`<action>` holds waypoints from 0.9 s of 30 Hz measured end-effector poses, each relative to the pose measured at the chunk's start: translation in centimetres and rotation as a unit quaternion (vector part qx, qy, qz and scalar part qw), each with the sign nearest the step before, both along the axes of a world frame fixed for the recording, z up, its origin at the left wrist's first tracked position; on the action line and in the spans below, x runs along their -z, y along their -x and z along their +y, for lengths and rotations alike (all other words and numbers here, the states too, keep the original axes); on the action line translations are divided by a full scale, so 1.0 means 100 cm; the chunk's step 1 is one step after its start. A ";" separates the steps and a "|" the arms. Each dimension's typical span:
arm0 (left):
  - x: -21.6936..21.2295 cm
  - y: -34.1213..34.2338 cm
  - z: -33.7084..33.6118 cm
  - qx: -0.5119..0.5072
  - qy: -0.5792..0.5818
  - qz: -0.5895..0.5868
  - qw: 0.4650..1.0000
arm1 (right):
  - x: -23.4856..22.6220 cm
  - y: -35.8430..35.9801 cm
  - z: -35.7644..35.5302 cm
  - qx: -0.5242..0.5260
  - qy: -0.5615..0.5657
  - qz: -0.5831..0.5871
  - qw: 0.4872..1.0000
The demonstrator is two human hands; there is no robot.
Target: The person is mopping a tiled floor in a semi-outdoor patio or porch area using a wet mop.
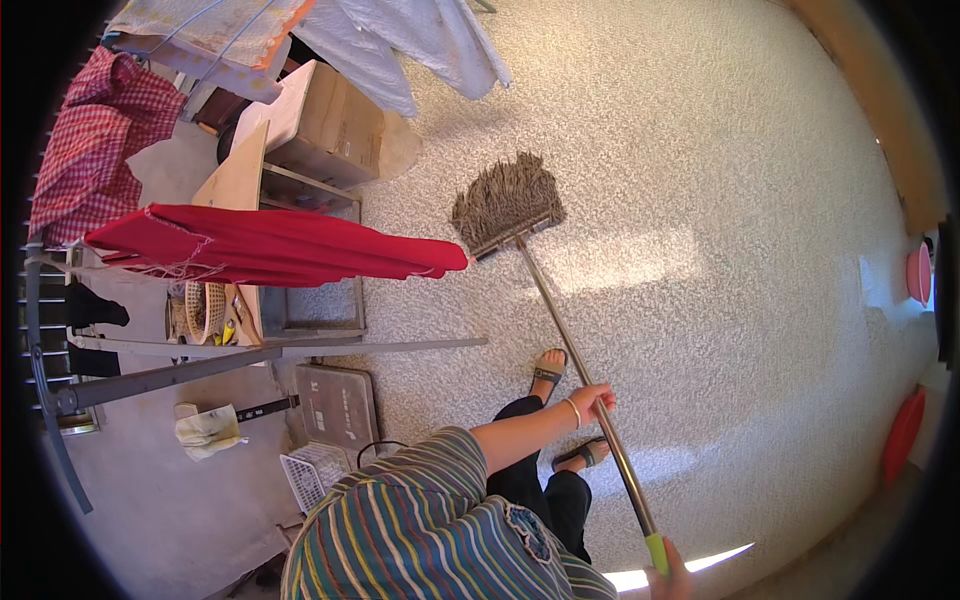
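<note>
On speckled floor [780,330] — mop [510,198], hands [592,400] [674,578] gripping.

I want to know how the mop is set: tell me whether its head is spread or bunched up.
Spread: the mop head lies on the floor, its brownish strands fanned out broadly beyond the bar.

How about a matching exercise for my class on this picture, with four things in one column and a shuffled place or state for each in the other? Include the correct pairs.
Column one
1. left hand
2. mop head
3. right hand
4. red cloth

Column two
A. at the green grip near the lower edge of the view
B. hanging at the left of the view
C. closed around the metal pole partway along
D. resting on the pale speckled floor

Right pairs: 1-C, 2-D, 3-A, 4-B
</note>
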State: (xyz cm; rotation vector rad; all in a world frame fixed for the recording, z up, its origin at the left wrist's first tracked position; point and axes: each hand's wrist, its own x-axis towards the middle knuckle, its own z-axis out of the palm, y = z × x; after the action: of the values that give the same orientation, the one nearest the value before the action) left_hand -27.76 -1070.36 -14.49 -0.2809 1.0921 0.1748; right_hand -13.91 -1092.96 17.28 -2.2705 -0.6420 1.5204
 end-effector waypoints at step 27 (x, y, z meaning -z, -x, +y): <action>-0.020 0.194 0.178 -0.041 -0.122 0.176 0.976 | -0.002 0.048 0.305 -0.589 -0.186 -0.263 0.742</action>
State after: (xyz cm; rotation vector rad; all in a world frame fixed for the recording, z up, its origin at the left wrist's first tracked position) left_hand -47.15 -1052.58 -12.45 -0.0743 1.3961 0.4417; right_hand -18.75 -1062.45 17.45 -1.9121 -2.6226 0.8150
